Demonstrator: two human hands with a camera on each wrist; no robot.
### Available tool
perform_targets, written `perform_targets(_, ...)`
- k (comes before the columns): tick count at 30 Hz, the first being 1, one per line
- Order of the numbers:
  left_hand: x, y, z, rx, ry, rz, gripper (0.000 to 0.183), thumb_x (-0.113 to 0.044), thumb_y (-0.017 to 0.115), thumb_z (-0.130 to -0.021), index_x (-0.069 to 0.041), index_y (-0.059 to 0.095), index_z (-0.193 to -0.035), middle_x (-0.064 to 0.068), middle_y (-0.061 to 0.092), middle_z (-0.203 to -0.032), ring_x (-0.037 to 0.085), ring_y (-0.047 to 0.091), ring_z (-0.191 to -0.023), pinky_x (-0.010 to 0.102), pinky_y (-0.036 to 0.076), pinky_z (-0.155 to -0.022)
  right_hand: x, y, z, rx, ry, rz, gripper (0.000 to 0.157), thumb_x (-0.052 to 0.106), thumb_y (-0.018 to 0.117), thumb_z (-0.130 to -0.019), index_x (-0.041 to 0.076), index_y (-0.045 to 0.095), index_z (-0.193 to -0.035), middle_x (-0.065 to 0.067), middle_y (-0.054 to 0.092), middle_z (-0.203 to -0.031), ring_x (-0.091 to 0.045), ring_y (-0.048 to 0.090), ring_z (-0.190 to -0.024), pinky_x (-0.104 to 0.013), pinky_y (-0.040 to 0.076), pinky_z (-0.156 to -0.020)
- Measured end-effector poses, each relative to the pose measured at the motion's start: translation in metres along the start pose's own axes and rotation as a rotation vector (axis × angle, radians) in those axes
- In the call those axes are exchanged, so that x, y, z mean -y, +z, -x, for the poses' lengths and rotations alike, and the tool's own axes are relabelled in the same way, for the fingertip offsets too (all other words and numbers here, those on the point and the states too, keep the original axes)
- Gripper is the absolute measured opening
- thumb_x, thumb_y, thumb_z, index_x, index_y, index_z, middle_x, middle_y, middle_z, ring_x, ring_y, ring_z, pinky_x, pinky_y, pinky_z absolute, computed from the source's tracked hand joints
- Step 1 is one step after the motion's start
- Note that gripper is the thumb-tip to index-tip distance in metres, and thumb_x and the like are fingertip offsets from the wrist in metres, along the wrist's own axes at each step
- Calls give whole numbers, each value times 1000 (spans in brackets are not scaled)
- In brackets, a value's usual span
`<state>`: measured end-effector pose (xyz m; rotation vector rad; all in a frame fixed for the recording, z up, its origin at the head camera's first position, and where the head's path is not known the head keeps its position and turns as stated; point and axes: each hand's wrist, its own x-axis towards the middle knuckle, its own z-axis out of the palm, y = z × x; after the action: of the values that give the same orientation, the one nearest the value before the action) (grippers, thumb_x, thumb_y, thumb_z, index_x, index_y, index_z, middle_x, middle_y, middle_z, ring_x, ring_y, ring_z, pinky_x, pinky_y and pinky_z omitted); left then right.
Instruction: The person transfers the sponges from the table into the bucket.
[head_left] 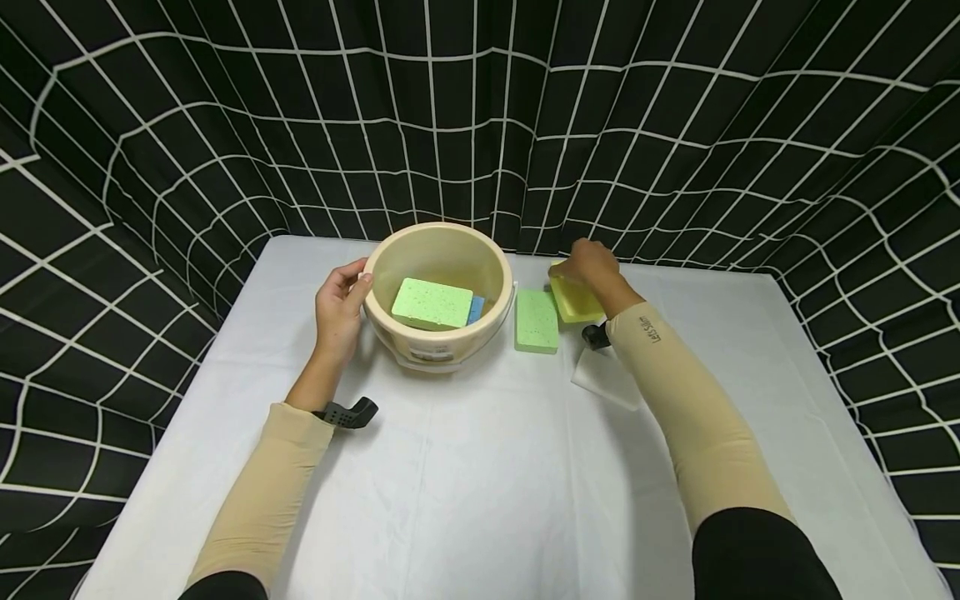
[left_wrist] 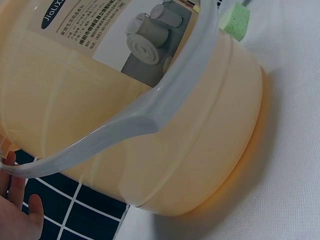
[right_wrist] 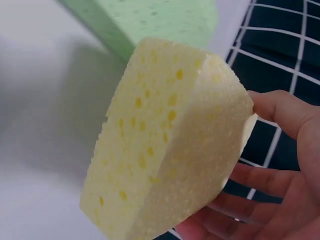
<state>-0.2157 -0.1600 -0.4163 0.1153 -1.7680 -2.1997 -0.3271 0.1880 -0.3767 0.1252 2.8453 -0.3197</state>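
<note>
My left hand [head_left: 339, 310] grips the rim of a cream plastic bucket [head_left: 397, 337] at its left side. A light green sponge [head_left: 432, 305] lies inside, with part of a blue sponge [head_left: 476, 310] beside it. To the right, my right hand [head_left: 591, 268] holds a yellow sponge [head_left: 576, 302], thumb on one side and fingers on the other. The right wrist view shows this yellow sponge [right_wrist: 165, 140] tilted, close to a green sponge [right_wrist: 160, 25]. In the head view that green sponge [head_left: 536, 322] lies flat between bucket and right hand.
A white flat piece [head_left: 606, 377] lies partly under the right forearm. The bucket's pale handle [left_wrist: 150, 110] hangs down along its front. A white cloth [head_left: 480, 467] covers the table, and a black curtain with white grid lines [head_left: 457, 108] stands behind it.
</note>
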Motion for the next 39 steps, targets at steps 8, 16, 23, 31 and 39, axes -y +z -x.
perform_targets(8, 0, 1, 1, -1, 6, -3, 33, -2, 57, -95, 10, 53, -125, -4, 60, -112, 9, 58, -105, 11, 56, -85, 6, -16, 3, -71, -74, 11, 55, 43, 64, -85, 1, 61, -119, -20, 58, -116, -31, 52, -100, -48, 52, -88)
perform_targets(16, 0, 1, 1, -5, 9, -8, 32, -2, 57, -95, 9, 54, -124, -3, 61, -112, 9, 58, -104, 10, 56, -85, 22, -34, 12, -124, -229, 3, 59, 39, 66, -85, 2, 58, -131, -22, 58, -125, -33, 52, -106, -48, 51, -90)
perform_targets(23, 1, 1, 1, -5, 15, 1, 33, -2, 57, -95, 11, 53, -125, -6, 61, -111, 9, 58, -104, 11, 56, -86, 41, -49, 25, -135, -298, -58, 61, 36, 70, -83, 5, 56, -133, -19, 60, -123, -32, 52, -108, -47, 50, -90)
perform_targets(31, 1, 1, 0, -2, 15, -11, 33, -2, 56, -95, 10, 53, -125, -3, 60, -113, 8, 57, -106, 11, 56, -87, 62, -58, 34, -138, -355, -93, 62, 37, 72, -81, 1, 55, -129, -17, 60, -123, -29, 52, -105, -43, 49, -89)
perform_targets(39, 0, 1, 0, -12, 11, 4, 24, -2, 58, -94, 1, 59, -117, 5, 61, -118, 9, 58, -105, 11, 56, -87, 77, -66, 43, -132, -412, -103, 60, 35, 71, -83, 4, 55, -132, -16, 57, -129, -29, 51, -107, -42, 49, -90)
